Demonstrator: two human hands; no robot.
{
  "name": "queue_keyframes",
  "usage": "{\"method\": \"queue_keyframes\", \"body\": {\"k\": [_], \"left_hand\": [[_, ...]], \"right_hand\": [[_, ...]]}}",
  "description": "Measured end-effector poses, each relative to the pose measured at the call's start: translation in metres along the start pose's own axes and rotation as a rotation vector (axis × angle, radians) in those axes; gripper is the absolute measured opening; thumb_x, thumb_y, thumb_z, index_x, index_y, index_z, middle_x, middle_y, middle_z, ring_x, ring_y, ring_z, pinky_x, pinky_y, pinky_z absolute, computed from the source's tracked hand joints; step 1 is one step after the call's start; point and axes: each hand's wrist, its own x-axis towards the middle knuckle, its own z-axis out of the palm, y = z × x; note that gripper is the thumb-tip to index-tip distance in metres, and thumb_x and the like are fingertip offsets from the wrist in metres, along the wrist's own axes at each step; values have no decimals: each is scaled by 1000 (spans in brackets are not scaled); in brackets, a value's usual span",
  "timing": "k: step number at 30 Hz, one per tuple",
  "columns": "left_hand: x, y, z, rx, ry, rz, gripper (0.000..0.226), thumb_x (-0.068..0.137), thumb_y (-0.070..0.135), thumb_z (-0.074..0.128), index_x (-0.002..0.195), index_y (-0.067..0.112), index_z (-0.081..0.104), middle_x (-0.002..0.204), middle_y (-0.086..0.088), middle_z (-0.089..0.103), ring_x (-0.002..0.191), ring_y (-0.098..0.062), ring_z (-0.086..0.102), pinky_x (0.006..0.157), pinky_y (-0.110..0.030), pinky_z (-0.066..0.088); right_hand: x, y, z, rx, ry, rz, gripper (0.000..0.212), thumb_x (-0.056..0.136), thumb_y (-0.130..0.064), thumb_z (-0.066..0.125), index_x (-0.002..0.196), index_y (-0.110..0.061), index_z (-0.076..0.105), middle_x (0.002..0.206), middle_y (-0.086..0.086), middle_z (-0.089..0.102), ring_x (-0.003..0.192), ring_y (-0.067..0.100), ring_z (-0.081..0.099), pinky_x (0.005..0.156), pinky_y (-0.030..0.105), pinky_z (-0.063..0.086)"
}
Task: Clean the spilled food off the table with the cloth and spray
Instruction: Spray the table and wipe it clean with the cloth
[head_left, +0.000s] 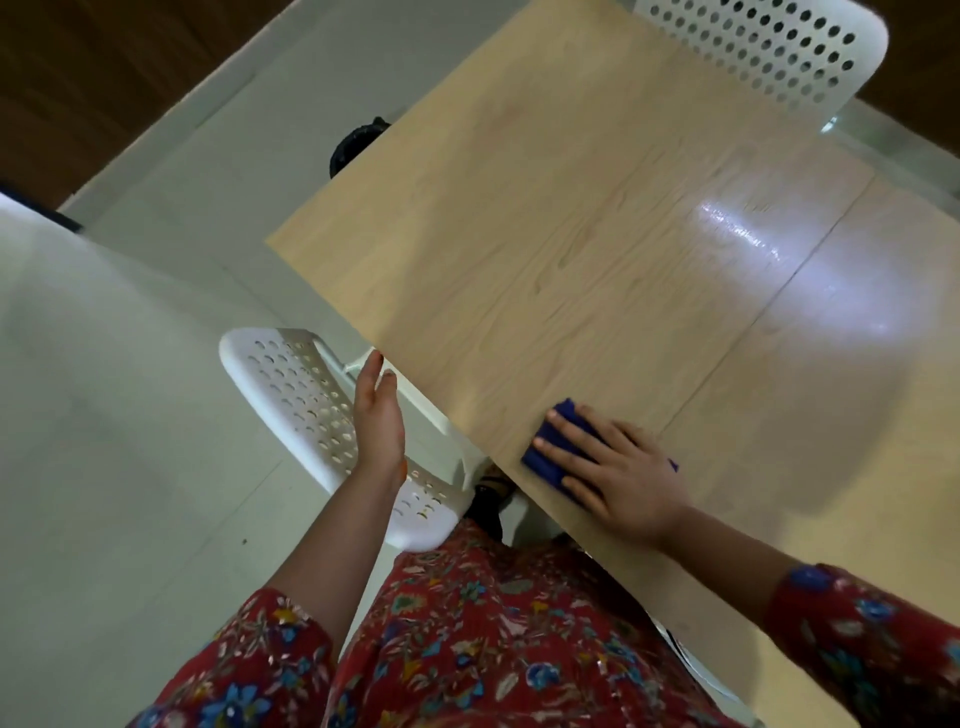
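A folded dark blue cloth (546, 457) lies on the light wooden table (571, 249) close to its near left edge. My right hand (618, 470) presses flat on the cloth with straight, spread fingers. My left hand (378, 421) hovers just off the table's edge, below the tabletop level, palm turned up and slightly cupped, holding nothing. No spray bottle is in view. I see no food on the tabletop; a wet sheen glints at the right.
A white perforated chair (306, 405) stands by the table's near left edge under my left hand. Another white perforated chair (769, 47) sits at the far side. A black object (353, 150) shows beyond the table's left corner on the pale floor.
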Motion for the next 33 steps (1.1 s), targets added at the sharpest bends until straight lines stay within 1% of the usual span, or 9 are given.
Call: {"method": "queue_keyframes", "body": {"k": [3,6,11,15,21,27,30,31,33], "left_hand": [[7,4,1,-136,26,-70,37,103,33,38,139,28,45,146,12,41,137,-10,37,115,-37,28],[20,12,3,-279,78,-108,45,102,39,36,143,25,42,149,10,40,136,-10,38,111,-32,29],[58,31,3,-394,111,-101,56,104,45,8,147,24,36,153,9,35,140,-10,33,116,-34,21],[102,52,-7,-557,79,-161,61,101,51,8,152,22,24,158,8,26,145,-12,24,119,-35,13],[148,71,-21,-543,159,-189,74,97,59,-1,145,19,40,151,4,39,140,-14,34,117,-36,17],[174,76,-23,-590,245,-81,75,97,60,1,143,20,45,150,3,42,140,-14,34,118,-35,19],[179,83,-12,-486,381,-36,67,100,55,6,140,23,50,145,6,47,136,-11,38,109,-25,24],[181,85,-8,-431,447,-34,63,101,54,11,138,24,52,141,9,49,132,-11,41,106,-23,25],[189,87,-3,-360,528,-17,53,102,50,21,136,25,54,139,10,50,129,-12,44,111,-26,28]], "right_hand": [[28,-25,-3,-41,18,-34,53,101,-43,31,153,-34,22,162,-3,14,150,20,9,117,46,18],[61,-43,-6,-16,5,-29,53,101,-42,33,152,-33,23,162,-1,13,150,21,6,117,54,16],[136,-65,-14,43,13,-58,52,101,-41,29,152,-34,23,162,-1,14,150,22,8,117,54,14],[230,-85,-21,72,-2,-14,52,101,-42,20,152,-35,23,162,-2,14,150,23,5,118,53,7],[353,-98,-45,91,-6,5,51,102,-43,17,153,-37,14,163,-6,-1,149,21,-9,118,53,-3],[404,-102,-50,122,19,-48,45,104,-43,20,149,-42,23,163,-9,4,149,19,-4,117,55,-3],[408,-86,-55,133,41,-83,44,103,-44,23,148,-44,27,162,-9,10,150,19,0,117,54,3],[415,-70,-59,113,38,-55,46,103,-44,22,149,-44,24,162,-8,8,150,19,0,116,53,7],[433,-21,-71,73,43,109,48,103,-45,19,151,-43,16,163,-7,2,150,22,-1,115,51,9]]}}
